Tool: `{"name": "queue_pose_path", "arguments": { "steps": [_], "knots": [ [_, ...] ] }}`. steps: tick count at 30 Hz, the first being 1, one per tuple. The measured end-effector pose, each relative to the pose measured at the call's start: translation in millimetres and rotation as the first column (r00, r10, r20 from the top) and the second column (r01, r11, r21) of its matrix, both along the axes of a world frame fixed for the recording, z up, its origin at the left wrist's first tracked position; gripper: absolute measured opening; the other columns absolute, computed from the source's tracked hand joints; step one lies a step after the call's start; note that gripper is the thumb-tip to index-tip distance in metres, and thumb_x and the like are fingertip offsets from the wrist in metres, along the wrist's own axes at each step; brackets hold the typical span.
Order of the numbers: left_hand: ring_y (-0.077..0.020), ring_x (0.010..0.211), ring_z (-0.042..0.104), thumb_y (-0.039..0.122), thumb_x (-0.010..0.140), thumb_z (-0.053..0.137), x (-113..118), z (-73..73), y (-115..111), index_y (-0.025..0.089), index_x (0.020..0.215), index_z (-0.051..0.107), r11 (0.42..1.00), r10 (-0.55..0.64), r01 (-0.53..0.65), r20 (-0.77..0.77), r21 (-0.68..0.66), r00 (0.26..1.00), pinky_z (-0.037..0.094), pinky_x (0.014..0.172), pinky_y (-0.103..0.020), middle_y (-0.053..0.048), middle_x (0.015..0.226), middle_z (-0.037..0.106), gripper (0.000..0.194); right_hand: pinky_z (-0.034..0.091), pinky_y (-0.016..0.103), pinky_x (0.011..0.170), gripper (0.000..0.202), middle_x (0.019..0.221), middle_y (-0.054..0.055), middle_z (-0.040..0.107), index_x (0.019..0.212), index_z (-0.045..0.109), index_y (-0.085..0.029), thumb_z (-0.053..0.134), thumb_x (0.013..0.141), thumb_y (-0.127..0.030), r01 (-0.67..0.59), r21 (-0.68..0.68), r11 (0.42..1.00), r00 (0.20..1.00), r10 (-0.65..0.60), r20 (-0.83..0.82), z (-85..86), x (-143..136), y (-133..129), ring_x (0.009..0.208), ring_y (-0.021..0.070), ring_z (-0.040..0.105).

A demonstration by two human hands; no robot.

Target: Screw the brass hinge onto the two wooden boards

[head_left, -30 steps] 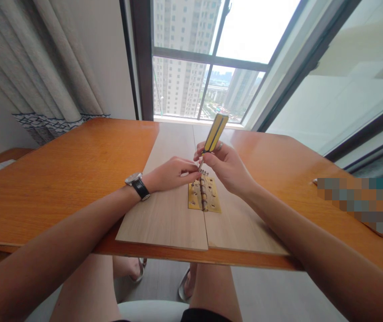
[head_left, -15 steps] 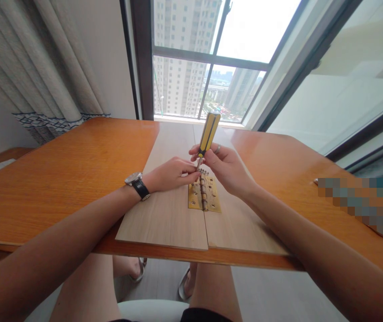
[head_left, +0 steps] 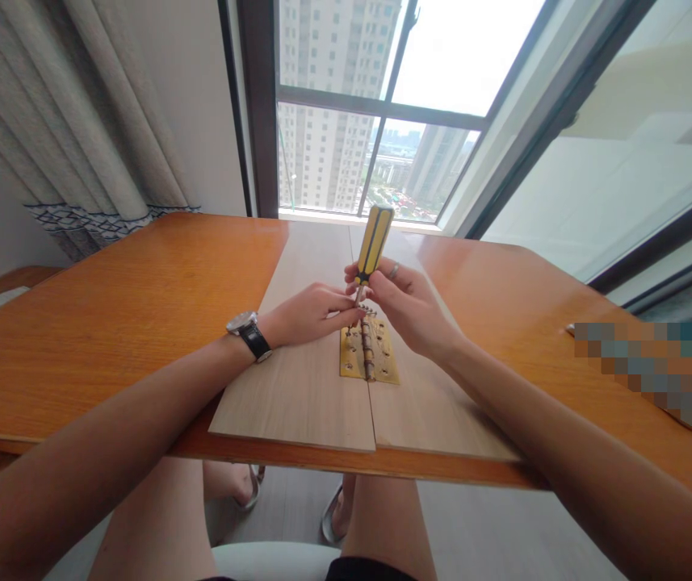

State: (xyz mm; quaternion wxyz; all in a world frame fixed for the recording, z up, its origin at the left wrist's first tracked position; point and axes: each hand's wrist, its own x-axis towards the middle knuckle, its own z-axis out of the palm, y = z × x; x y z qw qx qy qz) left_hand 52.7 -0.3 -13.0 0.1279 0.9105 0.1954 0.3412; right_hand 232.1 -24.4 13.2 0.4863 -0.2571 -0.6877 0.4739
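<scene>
A yellow and black screwdriver [head_left: 375, 242] leans upright, with my right hand [head_left: 413, 308] closed around the lower end of its handle and its shaft. Its metal shaft points down to the fingertips of my left hand [head_left: 315, 313], which are pinched together near the tip. Whether they grip the shaft or a screw is hidden. Just below lies a brass hinge [head_left: 354, 368], opened flat across the seam between a left wooden board [head_left: 297, 395] and a right wooden board [head_left: 436, 415]. Several small screws [head_left: 368, 310] sit at the hinge's far end, partly behind my fingers.
An orange-brown wooden table [head_left: 212, 266] carries the boards, whose near ends lie close to its front edge. A window [head_left: 375, 105] is beyond the far side. Grey curtains [head_left: 97, 121] hang at the left. A blurred-out object [head_left: 666, 371] lies at the right.
The screwdriver's handle has tipped slightly to the left, and my right fingers have shifted a little with it. My left hand and the hinge stay in place.
</scene>
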Motion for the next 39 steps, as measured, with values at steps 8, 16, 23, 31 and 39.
{"name": "queue_pose_path", "arguments": {
  "steps": [8,16,23,31,39],
  "knots": [
    [-0.0102,0.058,0.053,0.032,0.097,0.045,0.1,0.3,0.5,0.016,0.058,0.054,1.000,-0.008,0.008,0.005,0.002,1.000,0.042,0.061,-0.023,-0.001,0.061,0.059,0.043,0.051,0.033,0.083,0.030,0.098,0.004,0.070,0.100,0.073,-0.021,0.065,0.086,-0.047,0.011,-0.021,1.000,0.999,-0.010,0.038,-3.0,0.4,2.1,0.090,0.0163,0.063],
    [-0.0113,0.064,0.058,0.031,0.098,0.045,-1.0,4.5,-1.8,0.015,0.070,0.060,1.000,0.007,-0.006,0.033,-0.002,0.999,0.045,0.065,-0.023,-0.002,0.067,0.064,0.036,0.054,0.032,0.068,0.033,0.084,0.003,0.067,0.088,0.068,-0.021,0.072,0.078,-0.051,0.077,0.030,0.997,0.995,-0.078,0.066,4.5,-0.8,-1.0,0.076,0.0164,0.062],
    [-0.0106,0.061,0.057,0.029,0.098,0.045,0.2,2.1,-0.9,0.015,0.065,0.058,1.000,-0.016,0.015,0.050,0.022,0.999,0.043,0.062,-0.022,-0.001,0.064,0.062,0.039,0.054,0.031,0.070,0.022,0.086,0.002,0.064,0.088,0.067,-0.023,0.073,0.080,-0.041,0.067,0.023,0.997,0.998,-0.067,-0.001,3.8,-2.0,-3.7,0.081,0.0167,0.061],
    [-0.0099,0.058,0.052,0.029,0.098,0.042,0.4,4.5,-2.5,0.016,0.059,0.050,1.000,0.015,-0.015,0.018,0.004,1.000,0.041,0.061,-0.023,0.001,0.058,0.055,0.041,0.051,0.033,0.083,0.031,0.101,0.005,0.067,0.107,0.071,-0.022,0.059,0.090,-0.045,0.015,0.001,1.000,0.999,-0.015,0.033,0.7,1.0,-1.6,0.092,0.0173,0.061],
    [-0.0106,0.062,0.055,0.033,0.096,0.048,-0.8,3.7,-1.6,0.016,0.068,0.056,1.000,0.015,-0.016,0.011,0.013,1.000,0.043,0.064,-0.023,-0.001,0.066,0.061,0.034,0.051,0.033,0.077,0.025,0.093,0.003,0.068,0.087,0.069,-0.020,0.071,0.080,-0.044,0.119,0.066,0.991,0.991,-0.123,0.059,4.4,0.4,2.4,0.085,0.0170,0.061]
  ]
}}
